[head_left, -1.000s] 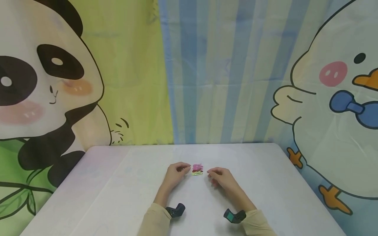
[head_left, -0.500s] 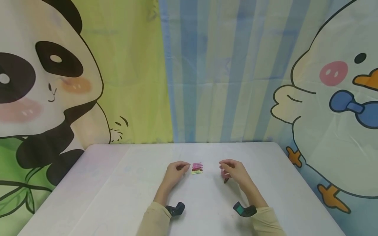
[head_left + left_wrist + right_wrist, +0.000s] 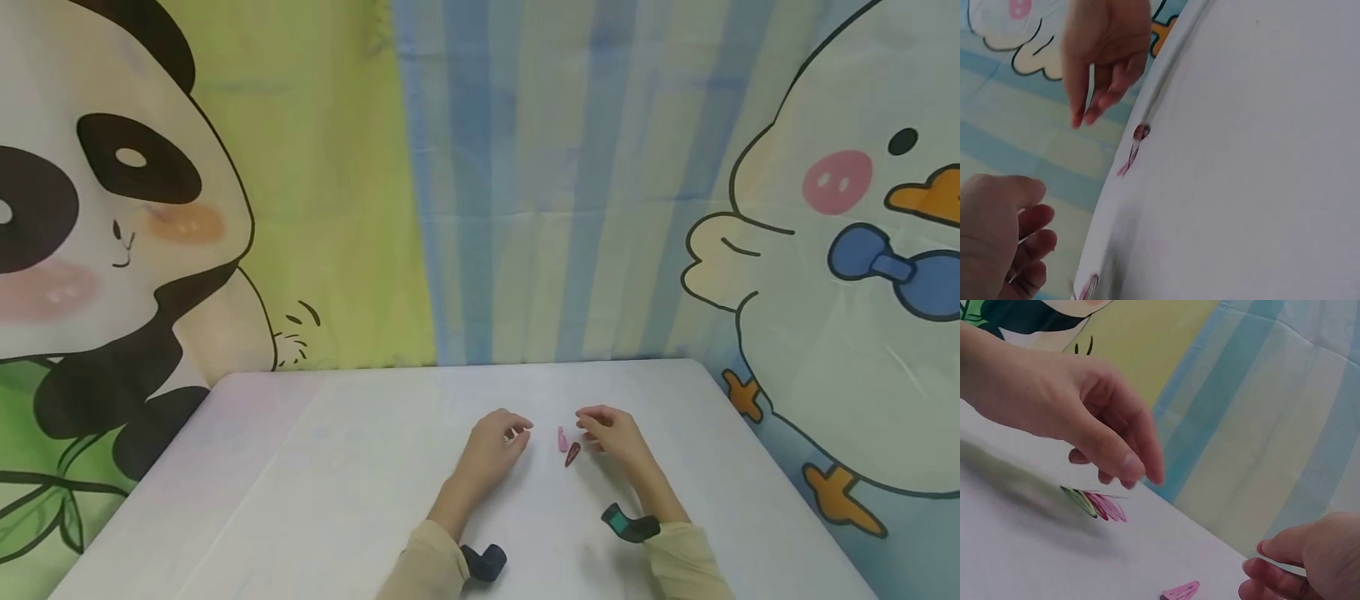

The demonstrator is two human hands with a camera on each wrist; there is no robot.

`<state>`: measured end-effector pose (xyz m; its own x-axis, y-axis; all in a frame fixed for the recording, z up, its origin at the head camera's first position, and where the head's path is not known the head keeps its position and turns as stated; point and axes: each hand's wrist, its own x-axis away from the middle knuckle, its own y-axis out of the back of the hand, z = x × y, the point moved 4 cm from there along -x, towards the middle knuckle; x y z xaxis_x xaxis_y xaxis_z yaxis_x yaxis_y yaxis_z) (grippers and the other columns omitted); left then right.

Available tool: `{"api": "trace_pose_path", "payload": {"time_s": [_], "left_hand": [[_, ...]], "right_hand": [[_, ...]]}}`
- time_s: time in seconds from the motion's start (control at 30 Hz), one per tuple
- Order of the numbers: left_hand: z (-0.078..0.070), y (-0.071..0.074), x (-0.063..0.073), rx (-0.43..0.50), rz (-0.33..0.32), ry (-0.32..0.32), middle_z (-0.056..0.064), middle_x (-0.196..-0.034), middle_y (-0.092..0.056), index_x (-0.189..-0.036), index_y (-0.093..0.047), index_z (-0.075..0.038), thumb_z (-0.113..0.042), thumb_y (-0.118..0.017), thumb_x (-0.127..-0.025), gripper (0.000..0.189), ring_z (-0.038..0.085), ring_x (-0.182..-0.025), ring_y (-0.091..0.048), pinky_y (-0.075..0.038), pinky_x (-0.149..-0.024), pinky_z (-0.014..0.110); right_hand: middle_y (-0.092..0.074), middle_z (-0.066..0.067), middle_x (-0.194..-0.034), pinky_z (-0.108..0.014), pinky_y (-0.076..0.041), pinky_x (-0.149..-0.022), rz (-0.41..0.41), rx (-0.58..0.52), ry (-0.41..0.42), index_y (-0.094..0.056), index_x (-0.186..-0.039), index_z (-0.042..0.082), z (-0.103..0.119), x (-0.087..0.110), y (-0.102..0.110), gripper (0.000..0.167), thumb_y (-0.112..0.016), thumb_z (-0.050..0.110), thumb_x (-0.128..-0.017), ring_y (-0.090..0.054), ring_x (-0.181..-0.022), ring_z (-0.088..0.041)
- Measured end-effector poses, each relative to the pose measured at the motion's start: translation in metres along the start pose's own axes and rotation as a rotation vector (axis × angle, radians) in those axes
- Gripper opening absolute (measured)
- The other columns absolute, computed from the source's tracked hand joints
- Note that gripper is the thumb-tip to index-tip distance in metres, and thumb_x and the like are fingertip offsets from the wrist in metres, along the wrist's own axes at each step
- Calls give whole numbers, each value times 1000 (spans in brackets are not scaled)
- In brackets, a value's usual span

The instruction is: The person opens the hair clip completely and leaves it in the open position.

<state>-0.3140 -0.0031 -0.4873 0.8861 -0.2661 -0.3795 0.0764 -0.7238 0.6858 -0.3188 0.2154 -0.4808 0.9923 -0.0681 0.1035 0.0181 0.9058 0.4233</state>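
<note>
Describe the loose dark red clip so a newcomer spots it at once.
On the white table, find the right grip. Just to its left, the dark red clip lies at a slant. Its dark colour and lower place in the head view set it apart from the pink clip beside it.

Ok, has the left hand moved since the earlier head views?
Yes; the left hand has moved rightward, now farther right of the backdrop's yellow-blue seam.

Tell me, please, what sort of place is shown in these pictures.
Probably an indoor recording corner, perhaps with a children's theme: a cartoon panda and a white cartoon bird flank a striped cloth backdrop behind a white table, and the person wears a dark device on each wrist.
</note>
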Motion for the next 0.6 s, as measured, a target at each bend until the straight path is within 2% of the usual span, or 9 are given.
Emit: {"api": "trace_pose_path", "payload": {"time_s": [0.07, 0.13, 0.2, 0.33, 0.47, 0.6], "left_hand": [[-13, -11, -6, -57, 38, -4, -6, -91, -64, -105, -69, -20, -23, -63, -90, 16, 9, -85, -57, -49, -76, 24], [-21, -22, -13, -110, 70, 6, -4, -94, -64, -108, -68, -20, -24, -64, -90, 19, 11, -87, -58, -49, -77, 25], [-24, -32, -21, -160, 102, 23, -1, -96, -64, -110, -67, -18, -23, -65, -89, 21, 13, -90, -58, -49, -80, 28], [-23, -51, -36, -277, 213, 61, 1, -100, -62, -114, -66, -17, -26, -68, -87, 29, 16, -95, -58, -49, -87, 32], [-25, -61, -46, -334, 296, 102, 1, -94, -60, -114, -67, -14, -30, -72, -83, 35, 15, -87, -56, -49, -84, 32], [-32, -66, -55, -332, 314, 111, -1, -86, -56, -108, -69, -13, -30, -74, -82, 32, 13, -79, -52, -48, -77, 29]], "right_hand": [[-68, -15, -108, -28, -53, -70, -12, 5, 0, -63, -117, 5, -1, -2, 1, 30, -57, 24, -95, -64, -85, -19], [-68, -16, -107, -28, -53, -68, -13, 0, -1, -63, -116, 4, -3, -3, 1, 29, -57, 23, -94, -65, -84, -19], [-68, -17, -106, -28, -54, -67, -10, -10, 2, -63, -115, 3, -4, -4, -1, 29, -57, 23, -95, -65, -84, -19], [-69, -15, -104, -30, -54, -67, -19, -45, -16, -64, -114, 3, -9, -4, -2, 28, -57, 21, -95, -65, -82, -18], [-69, -14, -104, -31, -54, -68, -36, -61, -30, -64, -114, 4, -9, -4, 4, 27, -57, 21, -95, -64, -82, -18], [-68, -14, -104, -32, -54, -70, -49, -64, -25, -64, -114, 4, -6, -4, 14, 27, -57, 21, -95, -64, -83, -21]]}}
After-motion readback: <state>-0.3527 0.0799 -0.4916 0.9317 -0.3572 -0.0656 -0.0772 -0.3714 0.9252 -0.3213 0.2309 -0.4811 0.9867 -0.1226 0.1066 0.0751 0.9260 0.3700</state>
